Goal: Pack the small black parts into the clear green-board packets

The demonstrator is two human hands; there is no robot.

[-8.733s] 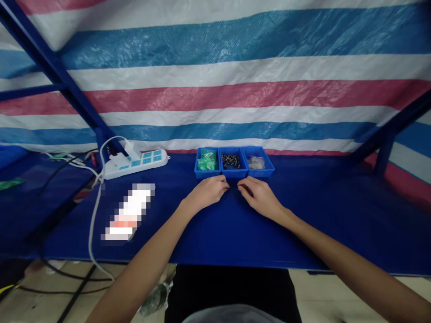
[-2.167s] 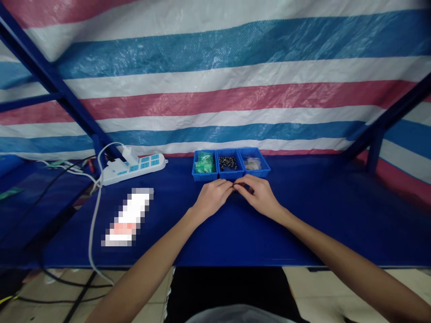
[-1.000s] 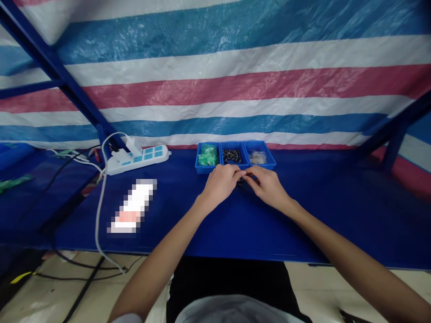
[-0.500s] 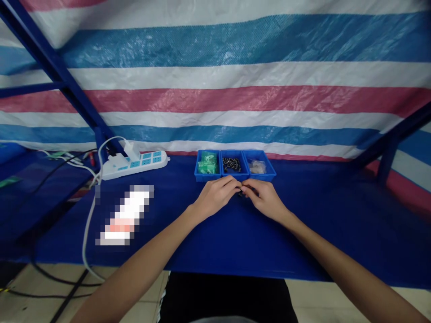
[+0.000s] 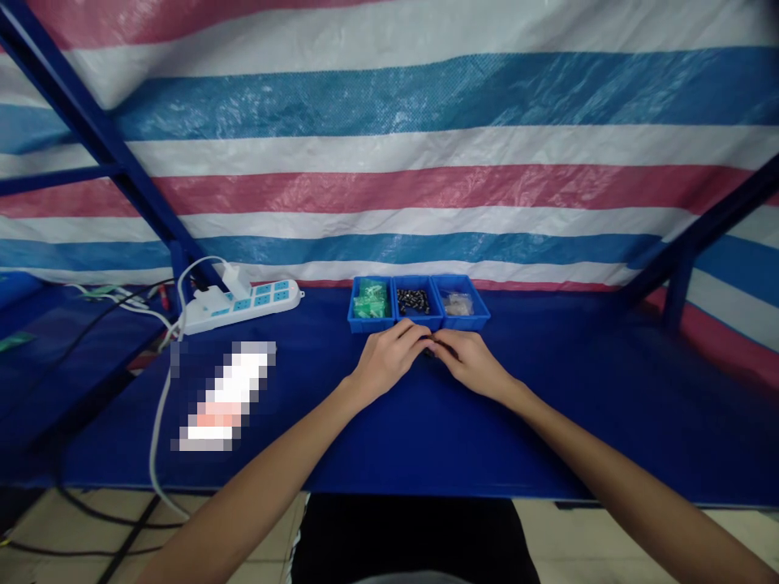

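My left hand point(image 5: 390, 358) and my right hand point(image 5: 471, 359) meet fingertip to fingertip over the blue table, just in front of three small blue bins. Both are closed in a pinch. Between the fingertips a bit of a small dark piece point(image 5: 429, 354) shows; its kind is mostly hidden by the fingers. Green packets point(image 5: 372, 302) fill the left bin point(image 5: 368, 326). Small black and silver parts point(image 5: 412, 301) lie in the middle bin point(image 5: 434, 302). Clear plastic bags with pale contents point(image 5: 458, 304) sit in the right bin point(image 5: 480, 310).
A white power strip point(image 5: 268, 305) with plugged-in adapters stands at the back left, its white cable point(image 5: 159, 430) running over the table's front edge. A pixelated white patch point(image 5: 237, 385) covers something in front of it. Blue frame posts and a striped tarp point(image 5: 389, 150) close off the back.
My hands stay together at the same spot, and the fingers of the right hand have closed in a little more over the dark piece. The camera view has tilted slightly.
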